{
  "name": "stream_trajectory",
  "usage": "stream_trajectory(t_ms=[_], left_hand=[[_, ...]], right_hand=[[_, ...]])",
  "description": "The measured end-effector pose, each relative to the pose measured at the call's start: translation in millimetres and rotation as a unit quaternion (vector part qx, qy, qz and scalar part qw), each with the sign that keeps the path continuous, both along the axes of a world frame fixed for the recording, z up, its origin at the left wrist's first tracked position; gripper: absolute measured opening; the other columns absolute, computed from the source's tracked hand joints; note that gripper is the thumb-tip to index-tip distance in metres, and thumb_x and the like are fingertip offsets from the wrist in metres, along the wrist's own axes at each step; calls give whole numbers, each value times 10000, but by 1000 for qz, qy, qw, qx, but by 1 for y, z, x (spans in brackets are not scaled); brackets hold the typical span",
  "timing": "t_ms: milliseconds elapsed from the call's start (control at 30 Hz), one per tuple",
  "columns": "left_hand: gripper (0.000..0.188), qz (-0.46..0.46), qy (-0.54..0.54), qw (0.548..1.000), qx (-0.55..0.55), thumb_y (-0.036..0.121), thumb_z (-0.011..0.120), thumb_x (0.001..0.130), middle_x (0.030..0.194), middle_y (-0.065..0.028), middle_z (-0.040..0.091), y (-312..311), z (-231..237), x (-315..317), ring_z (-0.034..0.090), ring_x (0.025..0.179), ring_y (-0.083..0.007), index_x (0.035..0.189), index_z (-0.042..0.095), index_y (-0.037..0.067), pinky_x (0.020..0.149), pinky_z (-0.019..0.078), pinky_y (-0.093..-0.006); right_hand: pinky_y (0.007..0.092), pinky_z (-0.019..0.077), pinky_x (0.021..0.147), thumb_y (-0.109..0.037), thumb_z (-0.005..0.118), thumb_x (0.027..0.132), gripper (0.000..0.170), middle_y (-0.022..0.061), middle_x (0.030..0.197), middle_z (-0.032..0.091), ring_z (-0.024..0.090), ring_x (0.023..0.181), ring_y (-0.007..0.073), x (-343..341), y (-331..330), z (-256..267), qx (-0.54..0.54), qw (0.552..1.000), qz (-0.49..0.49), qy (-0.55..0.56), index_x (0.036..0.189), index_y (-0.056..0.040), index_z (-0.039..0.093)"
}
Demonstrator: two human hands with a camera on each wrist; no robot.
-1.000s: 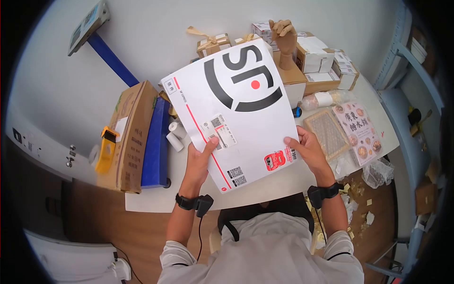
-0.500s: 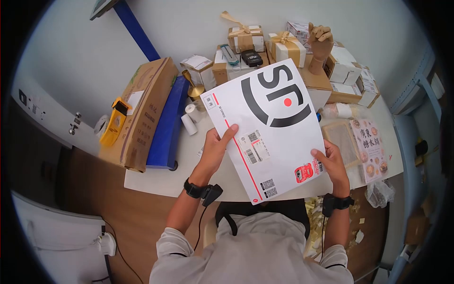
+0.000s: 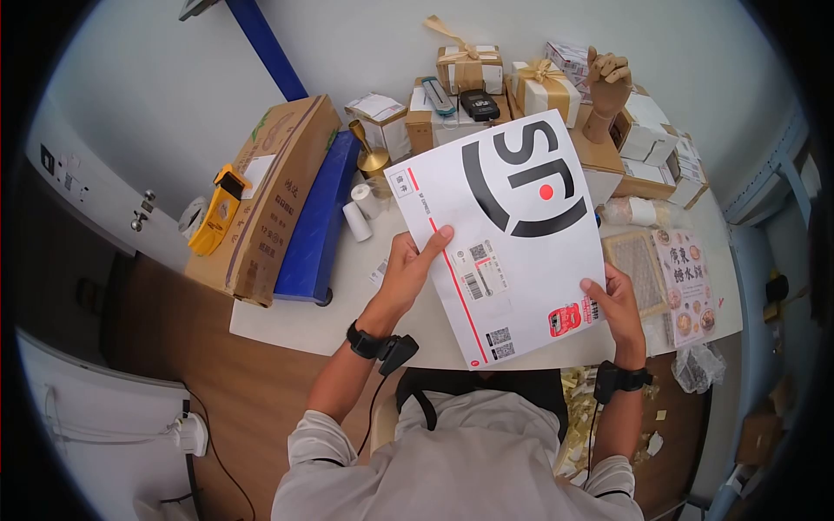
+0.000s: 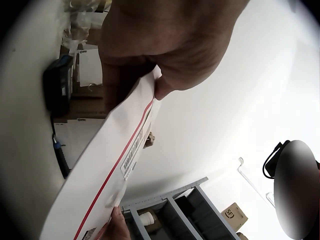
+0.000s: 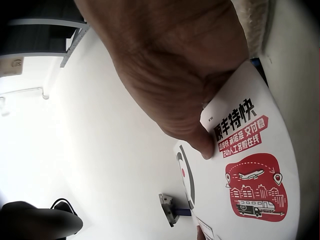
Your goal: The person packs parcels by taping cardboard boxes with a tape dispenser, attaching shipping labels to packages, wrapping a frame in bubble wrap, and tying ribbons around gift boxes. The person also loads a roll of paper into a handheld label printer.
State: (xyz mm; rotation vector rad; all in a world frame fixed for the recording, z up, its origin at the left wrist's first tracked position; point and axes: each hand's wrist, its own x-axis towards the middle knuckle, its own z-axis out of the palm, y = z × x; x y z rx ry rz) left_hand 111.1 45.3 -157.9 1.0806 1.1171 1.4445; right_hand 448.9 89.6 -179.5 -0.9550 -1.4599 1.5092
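A large white courier envelope (image 3: pixel 521 260) with a black logo, a red dot and a red stripe is held tilted above the front of the table. My left hand (image 3: pixel 408 271) grips its left edge, thumb on the printed face and the other fingers behind. The right hand (image 3: pixel 618 304) pinches the opposite edge near the red printed picture (image 3: pixel 565 319). In the left wrist view the envelope (image 4: pixel 112 155) shows nearly edge-on, between thumb and fingers. The right wrist view has the right thumb (image 5: pixel 202 142) lying on the envelope (image 5: pixel 220 190) beside black lettering.
A long cardboard carton (image 3: pixel 269 200) with a yellow tape dispenser (image 3: pixel 220 213) stands left, next to a blue scale base (image 3: pixel 317 226). White paper rolls (image 3: pixel 357 222), a wooden hand model (image 3: pixel 605 91) and several boxes sit behind. A pink printed book (image 3: pixel 686 286) lies right.
The head view has shifted, so the envelope and both hands appear farther right, and more boxes show behind. Both hands keep their grip on the envelope.
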Motion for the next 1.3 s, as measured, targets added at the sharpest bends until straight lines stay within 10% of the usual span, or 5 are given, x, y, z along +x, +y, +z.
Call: stream_trajectory(t_ms=[1300], left_hand=[[596, 17, 40, 999, 12, 162, 704, 946, 1347, -171, 567, 0, 14, -12, 559, 1227, -216, 1410, 423, -85, 1063, 427, -341]], right_hand=[[233, 507, 780, -295, 529, 1049, 345, 0, 999, 699, 622, 898, 77, 4, 13, -10, 30, 997, -63, 17, 1197, -25, 685]])
